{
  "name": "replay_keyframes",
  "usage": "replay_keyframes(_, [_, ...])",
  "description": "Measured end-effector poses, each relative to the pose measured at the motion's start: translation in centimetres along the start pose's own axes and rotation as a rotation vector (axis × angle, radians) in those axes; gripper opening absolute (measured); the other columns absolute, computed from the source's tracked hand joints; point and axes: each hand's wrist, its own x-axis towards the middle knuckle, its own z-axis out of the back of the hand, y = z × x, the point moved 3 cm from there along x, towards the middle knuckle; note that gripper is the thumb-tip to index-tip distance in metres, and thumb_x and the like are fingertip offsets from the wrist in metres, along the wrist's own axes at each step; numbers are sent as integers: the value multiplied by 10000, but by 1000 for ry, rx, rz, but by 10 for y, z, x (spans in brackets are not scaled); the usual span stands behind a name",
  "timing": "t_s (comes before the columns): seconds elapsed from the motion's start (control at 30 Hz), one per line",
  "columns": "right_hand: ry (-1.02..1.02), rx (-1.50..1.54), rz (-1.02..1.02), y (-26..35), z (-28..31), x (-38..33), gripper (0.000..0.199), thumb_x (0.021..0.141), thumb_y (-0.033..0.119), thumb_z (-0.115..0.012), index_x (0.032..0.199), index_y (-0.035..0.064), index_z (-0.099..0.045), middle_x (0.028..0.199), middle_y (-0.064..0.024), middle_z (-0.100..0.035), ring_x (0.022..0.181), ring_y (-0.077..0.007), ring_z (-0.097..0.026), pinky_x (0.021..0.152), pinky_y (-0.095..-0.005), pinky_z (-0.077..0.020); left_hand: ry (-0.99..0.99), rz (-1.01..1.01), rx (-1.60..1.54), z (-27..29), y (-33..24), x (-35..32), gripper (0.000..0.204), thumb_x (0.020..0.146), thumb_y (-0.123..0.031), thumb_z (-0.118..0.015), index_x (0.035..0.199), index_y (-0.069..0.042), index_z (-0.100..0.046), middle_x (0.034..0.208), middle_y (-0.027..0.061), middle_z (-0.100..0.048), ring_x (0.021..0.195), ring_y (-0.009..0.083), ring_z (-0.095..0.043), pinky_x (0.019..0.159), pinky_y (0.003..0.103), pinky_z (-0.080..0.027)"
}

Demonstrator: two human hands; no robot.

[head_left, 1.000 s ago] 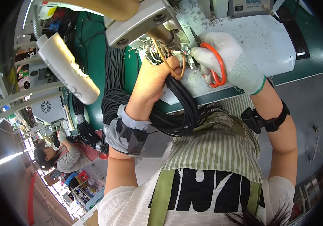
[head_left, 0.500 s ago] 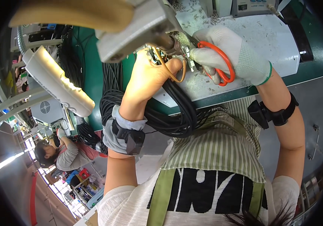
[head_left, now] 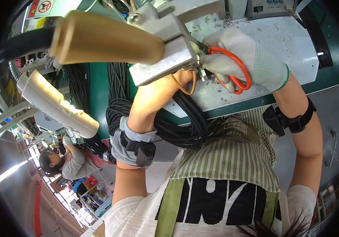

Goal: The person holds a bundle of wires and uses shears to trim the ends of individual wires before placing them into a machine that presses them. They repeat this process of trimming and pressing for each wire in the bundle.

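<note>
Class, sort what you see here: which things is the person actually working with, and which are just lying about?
In use:
- left hand, bare, at the cable end
- right hand, gloved, holding the orange-handled scissors
- black cable bundle looped over the left arm

Lying about:
- grey box at the back of the white bench top
- lit lamp

- Bright, even light falls on the white desk [head_left: 292, 43] beyond the hands, with mild glare washing out its surface.
- A lit tube lamp [head_left: 58, 104] glows left of the left hand [head_left: 177, 79], its middle blown out.
- The wooden handle [head_left: 106, 37] close to the lens is soft, out of focus.
- Strong fisheye bending and a black vignette ring the edges.
- Daylight flares at lower left.
</note>
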Motion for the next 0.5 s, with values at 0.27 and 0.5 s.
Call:
replay_keyframes(0.27, [-137,123,-174,10,-18,-12,255,857,196,-563,737,-27,-531,482,-59,-512,382,-128,-520,377,-254,-413,199,83,-342,7,23,-3,116,851,-100,-603,845,15,-594,803,73,-630,666,133,-568,612,266,-465])
replay_keyframes(0.5, [-328,58,-234,34,-13,-62,157,853,136,-536,777,0,-551,517,-33,-509,422,-103,-513,411,-254,-400,-111,125,-629,7,22,-49,151,840,19,-503,988,20,-533,868,117,-636,619,158,-564,597,265,-467])
